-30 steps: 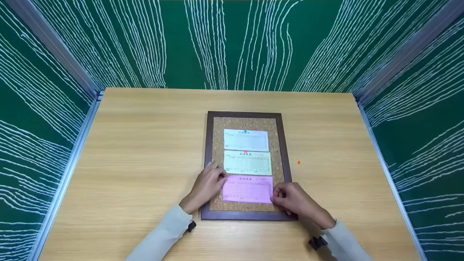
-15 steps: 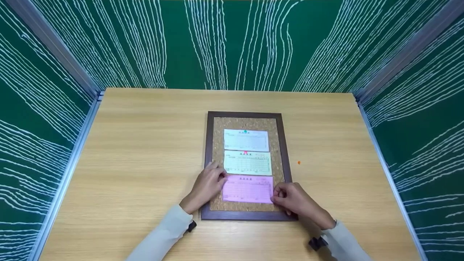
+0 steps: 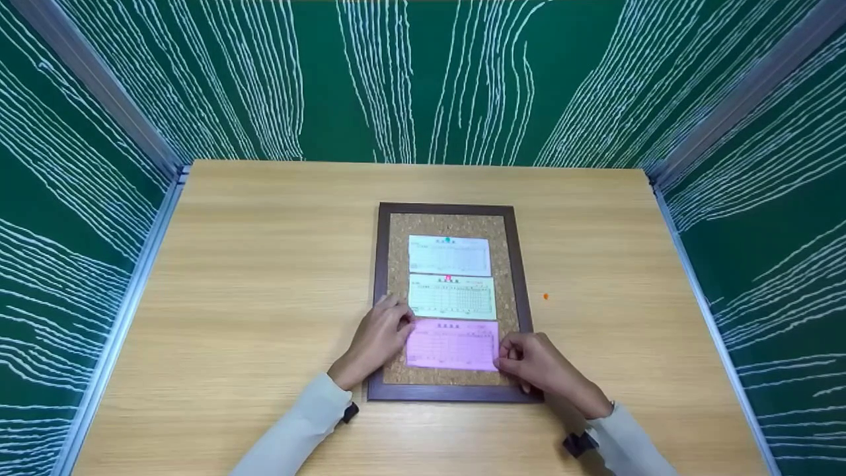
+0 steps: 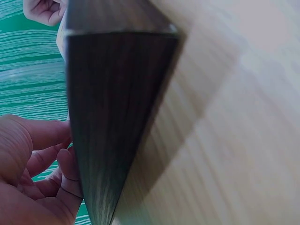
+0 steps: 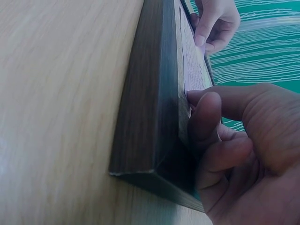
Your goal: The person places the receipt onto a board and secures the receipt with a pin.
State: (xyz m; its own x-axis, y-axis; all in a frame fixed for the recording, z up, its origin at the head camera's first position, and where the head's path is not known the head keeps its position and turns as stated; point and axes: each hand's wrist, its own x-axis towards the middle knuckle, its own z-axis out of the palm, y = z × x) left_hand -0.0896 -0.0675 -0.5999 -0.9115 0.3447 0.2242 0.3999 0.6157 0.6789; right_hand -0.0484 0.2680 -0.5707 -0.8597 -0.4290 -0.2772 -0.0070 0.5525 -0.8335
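A pink printed slip [image 3: 452, 347] lies on the lower part of a cork board [image 3: 453, 225] with a dark wooden frame. Its upper left corner is pinched by my left hand [image 3: 378, 336], whose wrist crosses the frame's left side. At the slip's lower right edge, my right hand [image 3: 540, 362] pinches with thumb and curled fingers. In the right wrist view both hands show at the paper's edges, the left hand [image 5: 219, 23] farther off. Above the pink slip are a pale green slip [image 3: 452, 301] with a red pin [image 3: 448, 278] and a pale blue slip [image 3: 449, 258] with a green pin [image 3: 447, 240].
A small orange object [image 3: 545, 296] lies on the wooden table [image 3: 264, 251], right of the board. Green walls [image 3: 330, 79] with white wavy lines stand behind and on both sides. The board's raised dark frame [image 5: 140, 93] stands up from the tabletop beside my right hand.
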